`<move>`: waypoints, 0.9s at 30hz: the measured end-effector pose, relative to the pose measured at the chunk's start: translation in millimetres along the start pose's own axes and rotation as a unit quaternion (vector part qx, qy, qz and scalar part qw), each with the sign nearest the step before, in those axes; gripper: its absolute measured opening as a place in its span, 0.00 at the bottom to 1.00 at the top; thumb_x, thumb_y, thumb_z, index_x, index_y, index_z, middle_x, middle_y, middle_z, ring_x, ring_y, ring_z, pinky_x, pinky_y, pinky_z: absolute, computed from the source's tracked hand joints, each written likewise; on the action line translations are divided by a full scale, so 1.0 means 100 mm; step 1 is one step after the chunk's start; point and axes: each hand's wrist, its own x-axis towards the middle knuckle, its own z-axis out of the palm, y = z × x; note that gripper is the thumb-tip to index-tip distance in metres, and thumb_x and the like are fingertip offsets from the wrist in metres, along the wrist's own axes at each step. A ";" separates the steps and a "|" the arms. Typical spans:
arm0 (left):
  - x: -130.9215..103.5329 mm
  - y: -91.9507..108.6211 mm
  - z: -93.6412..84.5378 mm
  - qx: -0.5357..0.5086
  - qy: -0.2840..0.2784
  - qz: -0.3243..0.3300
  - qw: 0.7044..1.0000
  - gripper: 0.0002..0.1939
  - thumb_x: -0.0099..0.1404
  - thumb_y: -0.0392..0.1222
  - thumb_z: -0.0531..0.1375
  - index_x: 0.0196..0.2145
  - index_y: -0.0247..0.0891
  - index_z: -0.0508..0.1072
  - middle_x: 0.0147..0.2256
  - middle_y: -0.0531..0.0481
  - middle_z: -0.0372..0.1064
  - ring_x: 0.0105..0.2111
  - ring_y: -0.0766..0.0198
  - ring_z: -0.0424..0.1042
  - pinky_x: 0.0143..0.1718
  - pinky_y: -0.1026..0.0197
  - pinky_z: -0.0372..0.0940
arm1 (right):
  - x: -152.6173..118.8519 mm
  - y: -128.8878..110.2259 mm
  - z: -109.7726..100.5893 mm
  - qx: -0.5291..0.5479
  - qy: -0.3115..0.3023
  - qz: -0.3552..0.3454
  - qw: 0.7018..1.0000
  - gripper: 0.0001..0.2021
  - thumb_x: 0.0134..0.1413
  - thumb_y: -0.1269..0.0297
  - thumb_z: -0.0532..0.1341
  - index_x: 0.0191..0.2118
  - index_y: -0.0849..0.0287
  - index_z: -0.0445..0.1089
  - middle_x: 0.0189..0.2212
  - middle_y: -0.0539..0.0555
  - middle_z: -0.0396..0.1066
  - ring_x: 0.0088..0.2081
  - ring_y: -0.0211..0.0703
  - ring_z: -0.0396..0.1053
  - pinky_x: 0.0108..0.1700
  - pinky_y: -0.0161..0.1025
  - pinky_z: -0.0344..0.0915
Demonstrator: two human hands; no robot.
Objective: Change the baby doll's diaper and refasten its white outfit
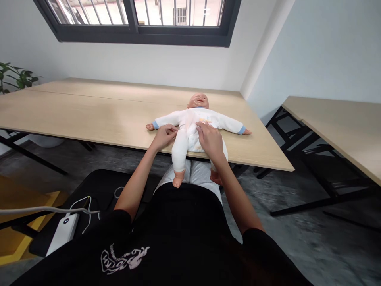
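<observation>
A baby doll (199,101) lies on its back on the wooden table, its arms spread and its legs hanging over the front edge. It wears a white outfit (179,153) with blue cuffs, and a patterned diaper (194,142) shows between the legs. My left hand (166,135) is at the doll's hip on the left side of the picture, fingertips pinched together at the white cloth. Over the doll's belly, my right hand (210,139) has its fingers bent and closed on the front of the clothing; what lies between those fingertips is too small to tell.
The wooden table (89,115) runs under a barred window (143,35). A second table (336,119) stands at the right. At lower left, a black chair (98,186) holds a white power bank (64,230) with cables. A plant (20,79) is at far left.
</observation>
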 end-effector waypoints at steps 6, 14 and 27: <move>0.00 -0.04 0.00 -0.017 0.006 -0.024 1.000 0.12 0.57 0.48 0.68 0.27 0.36 0.76 0.31 0.46 0.75 0.31 0.61 0.70 0.32 0.63 0.65 | -0.01 -0.01 -0.01 0.001 -0.003 -0.001 1.000 0.20 0.74 0.68 0.48 0.60 0.63 0.73 0.61 0.62 0.72 0.63 0.55 0.69 0.60 0.50 0.67; 0.04 -0.18 -0.03 -0.009 0.052 -0.053 0.997 0.06 0.57 0.41 0.65 0.26 0.36 0.74 0.27 0.48 0.73 0.28 0.64 0.68 0.29 0.64 0.61 | -0.01 0.00 0.00 0.001 -0.001 -0.005 1.000 0.21 0.74 0.68 0.47 0.59 0.63 0.73 0.60 0.63 0.73 0.63 0.55 0.69 0.60 0.50 0.67; 0.15 -0.23 -0.05 -0.053 0.210 -0.124 0.968 0.09 0.67 0.32 0.58 0.33 0.41 0.62 0.28 0.55 0.65 0.27 0.66 0.69 0.35 0.62 0.67 | -0.02 0.00 0.02 -0.004 -0.006 -0.004 1.000 0.21 0.74 0.68 0.47 0.61 0.63 0.72 0.62 0.63 0.71 0.65 0.56 0.67 0.63 0.51 0.65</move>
